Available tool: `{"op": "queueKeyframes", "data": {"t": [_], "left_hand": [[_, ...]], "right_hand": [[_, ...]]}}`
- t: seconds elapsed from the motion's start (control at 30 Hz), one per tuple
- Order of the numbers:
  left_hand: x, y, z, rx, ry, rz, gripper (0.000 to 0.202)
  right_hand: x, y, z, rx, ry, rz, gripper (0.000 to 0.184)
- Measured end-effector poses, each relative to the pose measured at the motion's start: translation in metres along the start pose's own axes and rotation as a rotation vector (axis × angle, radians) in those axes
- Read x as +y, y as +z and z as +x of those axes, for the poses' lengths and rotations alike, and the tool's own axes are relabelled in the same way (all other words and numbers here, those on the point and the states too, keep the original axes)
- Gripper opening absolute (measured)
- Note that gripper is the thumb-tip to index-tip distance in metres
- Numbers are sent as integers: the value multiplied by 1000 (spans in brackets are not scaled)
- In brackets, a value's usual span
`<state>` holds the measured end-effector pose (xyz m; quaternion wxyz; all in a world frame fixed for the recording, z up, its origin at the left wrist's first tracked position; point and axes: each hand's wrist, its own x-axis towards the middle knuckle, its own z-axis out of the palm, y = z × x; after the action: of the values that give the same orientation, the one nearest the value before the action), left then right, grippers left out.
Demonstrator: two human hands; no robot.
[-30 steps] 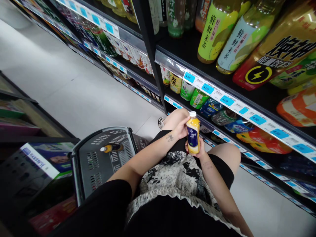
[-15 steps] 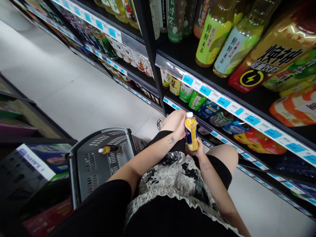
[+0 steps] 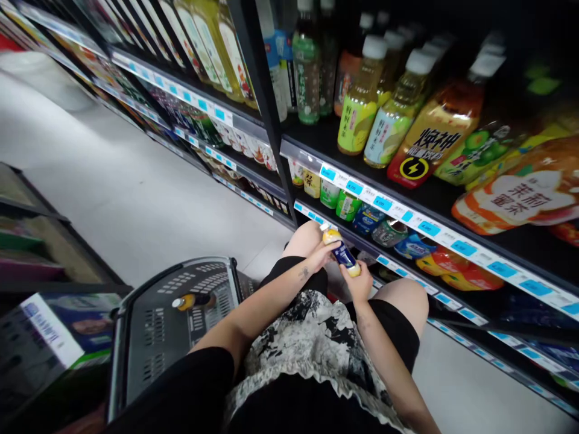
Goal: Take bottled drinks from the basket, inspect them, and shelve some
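I crouch in a shop aisle with a small yellow drink bottle (image 3: pixel 340 252) in front of my knees; it has a white cap and a blue label. The bottle is tilted, cap to the left. My left hand (image 3: pixel 324 253) grips its upper part near the cap. My right hand (image 3: pixel 357 282) holds its lower end from below. To my left on the floor stands a grey shopping basket (image 3: pixel 154 337) with one similar yellow bottle (image 3: pixel 190 300) lying on its side inside.
Black drink shelves (image 3: pixel 384 202) with blue price tags fill the right, packed with green, yellow and orange bottles. Another shelf unit with boxes (image 3: pixel 49 328) stands at the left. A pale floor aisle (image 3: pixel 113 193) runs between them.
The bottle went from upright to tilted, cap leaning left, and sits lower in my hands. My view has lifted, showing more of the upper shelves.
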<state>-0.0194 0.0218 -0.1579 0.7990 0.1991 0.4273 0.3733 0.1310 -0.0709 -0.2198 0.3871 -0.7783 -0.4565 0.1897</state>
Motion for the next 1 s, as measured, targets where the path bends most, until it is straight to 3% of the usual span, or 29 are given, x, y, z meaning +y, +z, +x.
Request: {"op": "queueKeyframes", "data": {"t": [0.1,0.2,0.3,0.4,0.5,0.6,0.73,0.83,1.0], "left_hand": [[9,-2,-13,49,133,44,59],[30,-1,-33,57,280,61,47],[68,9,-60,-16,401,67,49],[119,32,-92,-159,543,71,58],[176,70,-131,-334,826,154,65],[234,119,-176,-397,1100,263,62],[314,190,-221,-406,1418,239,24],[367,239,-225,-498,1625,264,12],[422,300,-192,-558,1923,441,60]], "right_hand": [[-2,5,-5,-118,-87,161,68],[-3,12,-12,-324,-25,420,78],[-2,17,-13,-421,141,526,87],[3,22,-8,-439,255,553,93],[10,29,-4,-449,333,555,94],[18,41,-6,-487,360,541,93],[25,58,-8,-532,413,530,101],[28,63,-7,-541,450,525,106],[29,66,-4,-551,481,494,113]]}}
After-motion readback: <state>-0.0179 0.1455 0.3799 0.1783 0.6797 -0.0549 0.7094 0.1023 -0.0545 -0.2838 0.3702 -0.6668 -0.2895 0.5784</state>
